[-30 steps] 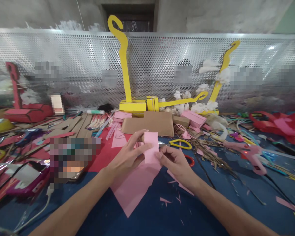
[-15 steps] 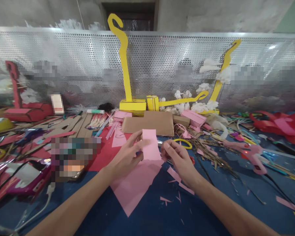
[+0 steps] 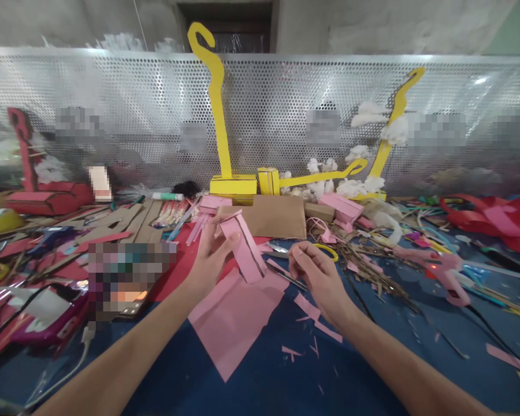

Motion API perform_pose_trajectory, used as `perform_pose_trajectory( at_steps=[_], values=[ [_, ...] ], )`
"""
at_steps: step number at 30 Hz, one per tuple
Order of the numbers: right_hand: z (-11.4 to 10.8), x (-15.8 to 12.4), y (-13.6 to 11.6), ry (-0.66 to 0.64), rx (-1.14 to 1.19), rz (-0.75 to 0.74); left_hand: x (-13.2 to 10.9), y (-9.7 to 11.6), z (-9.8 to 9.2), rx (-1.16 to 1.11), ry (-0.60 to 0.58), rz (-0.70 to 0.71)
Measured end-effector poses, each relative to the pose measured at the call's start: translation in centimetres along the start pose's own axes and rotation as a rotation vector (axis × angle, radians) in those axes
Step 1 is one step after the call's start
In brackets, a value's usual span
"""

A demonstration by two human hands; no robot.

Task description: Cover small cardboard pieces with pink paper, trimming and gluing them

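My left hand (image 3: 214,248) grips a small pink paper-covered box (image 3: 245,248), thumb on its front face. Dark gaps show along the box's edges, and it tilts to the left. My right hand (image 3: 314,271) is to the right of the box, apart from it, its fingers curled with thumb and forefinger together. Whatever it may pinch is hidden. Near its fingertips lie yellow-handled scissors (image 3: 327,251) and a thin dark tool (image 3: 288,276). Beneath the box, a sheet of pink paper (image 3: 234,329) rests on the blue table (image 3: 294,387).
A pink hot glue gun (image 3: 442,268) with a lit red light lies at the right. Brown cardboard (image 3: 273,216) and yellow hook-topped models (image 3: 231,185) stand behind. Pink scraps (image 3: 307,306) lie below my right hand. A phone (image 3: 130,309) is at the left.
The pink box has turned in my left hand, from its plain face to a side with dark edge gaps, and moved slightly left. My right hand has shifted slightly away from it.
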State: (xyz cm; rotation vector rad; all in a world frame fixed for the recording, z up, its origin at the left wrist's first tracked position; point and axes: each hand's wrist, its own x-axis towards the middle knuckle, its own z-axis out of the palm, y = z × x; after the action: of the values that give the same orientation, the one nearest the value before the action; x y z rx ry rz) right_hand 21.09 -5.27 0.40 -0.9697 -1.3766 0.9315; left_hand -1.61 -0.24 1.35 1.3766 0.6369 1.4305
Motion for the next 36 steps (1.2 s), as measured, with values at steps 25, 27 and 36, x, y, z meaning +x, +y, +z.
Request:
perform_pose_trajectory(
  at_steps=[25,27,36],
  values=[
    [-10.2,3.0,0.7,-0.338,-1.225,0.103,-0.1,-0.9,-0.7,-0.196,0.109,-0.515],
    [-10.7,3.0,1.0,-0.317,-1.224,0.092,-0.3,-0.8,-0.6,-0.174,0.110,-0.522],
    [-9.8,3.7,0.6,-0.002,-1.118,-0.114,-0.6,0.7,0.5,-0.085,0.070,-0.365]
  ],
)
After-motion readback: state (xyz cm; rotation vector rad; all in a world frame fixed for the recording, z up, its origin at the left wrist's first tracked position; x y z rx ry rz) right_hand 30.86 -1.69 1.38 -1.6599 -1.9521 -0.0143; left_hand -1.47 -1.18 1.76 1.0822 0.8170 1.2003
